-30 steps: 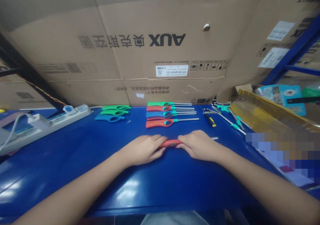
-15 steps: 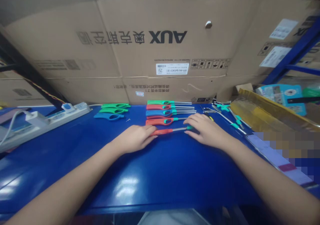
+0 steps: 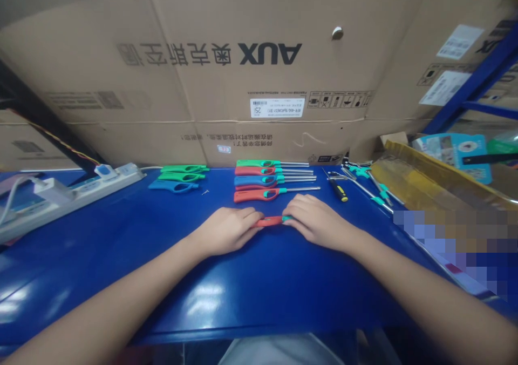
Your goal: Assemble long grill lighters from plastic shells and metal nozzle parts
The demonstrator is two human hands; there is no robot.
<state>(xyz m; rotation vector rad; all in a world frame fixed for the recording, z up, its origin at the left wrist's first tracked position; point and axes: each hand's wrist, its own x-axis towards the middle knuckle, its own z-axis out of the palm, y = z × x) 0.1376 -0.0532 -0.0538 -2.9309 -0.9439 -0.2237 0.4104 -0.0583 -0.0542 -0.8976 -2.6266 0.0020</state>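
Note:
A red long-nosed utility lighter (image 3: 269, 222) lies on the blue bench, its teal collar showing at my right fingers. My left hand (image 3: 229, 231) grips its red handle from the left. My right hand (image 3: 318, 223) closes over the other end, hiding the metal rod. Several finished lighters (image 3: 257, 180) with green, red and blue handles lie in a row just beyond my hands. Further left lie green and blue handles (image 3: 180, 177) without rods, and a tiny screw (image 3: 205, 192).
A yellow-and-black screwdriver (image 3: 339, 191) and teal-tipped metal rods (image 3: 366, 184) lie to the right, by a gold plastic sheet (image 3: 421, 178). A power strip (image 3: 81, 195) lies at the left. Large cardboard boxes (image 3: 259, 73) stand behind the blue bench (image 3: 121, 246).
My hands have moved together onto the red lighter, which now lies nearer me and more level. My right hand has come over its rod end, hiding the rod.

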